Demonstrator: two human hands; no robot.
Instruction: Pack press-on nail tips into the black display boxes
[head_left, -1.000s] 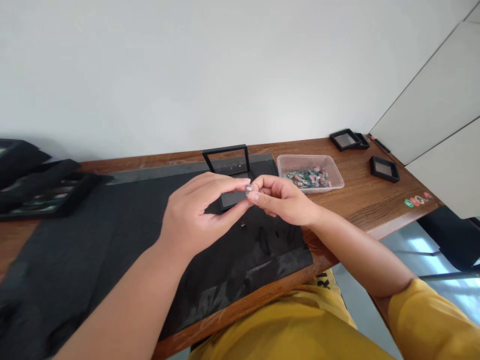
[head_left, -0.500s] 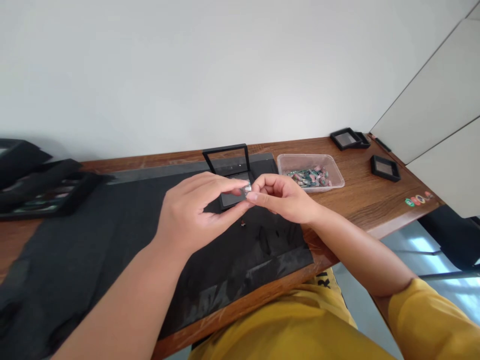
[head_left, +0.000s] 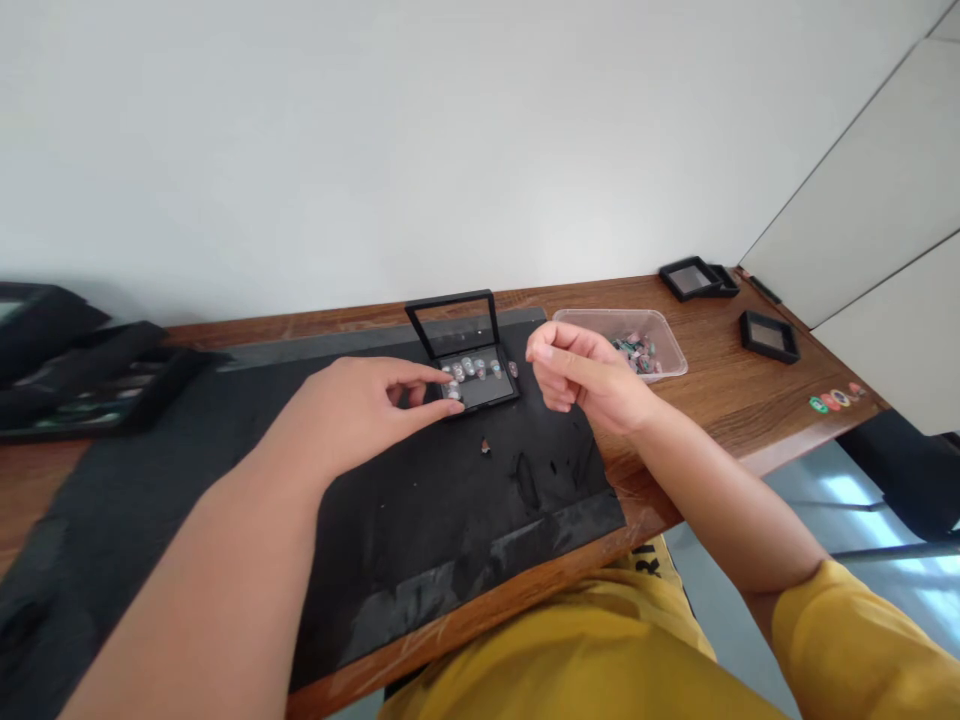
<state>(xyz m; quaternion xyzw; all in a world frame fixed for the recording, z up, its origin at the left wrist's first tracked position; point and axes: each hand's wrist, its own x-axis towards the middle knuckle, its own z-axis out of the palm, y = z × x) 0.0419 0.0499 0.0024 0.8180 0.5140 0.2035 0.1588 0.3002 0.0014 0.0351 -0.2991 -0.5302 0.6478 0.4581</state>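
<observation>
My left hand (head_left: 360, 410) reaches to the left front corner of a small open black case (head_left: 501, 397) on the black mat (head_left: 420, 500). Its thumb and forefinger pinch a small pale stone (head_left: 453, 392) at the case's edge. A row of several similar stones (head_left: 480, 367) lies inside the case, and the clear lid (head_left: 454, 322) stands upright behind. My right hand (head_left: 585, 380) hovers to the right of the case, fingers curled in, with nothing showing in them. It is in front of a clear plastic tub (head_left: 671, 350) of green and pink stones.
A small dark bit (head_left: 486, 447) lies on the mat in front of the case. Black trays (head_left: 82, 380) sit at far left. More small black cases (head_left: 769, 337) and coloured stickers (head_left: 834, 402) are on the wooden table (head_left: 735, 420) at right.
My hands, joined over the case on one stone, have parted. The left went down to the case's corner with the stone. The right drew back to the right and curled.
</observation>
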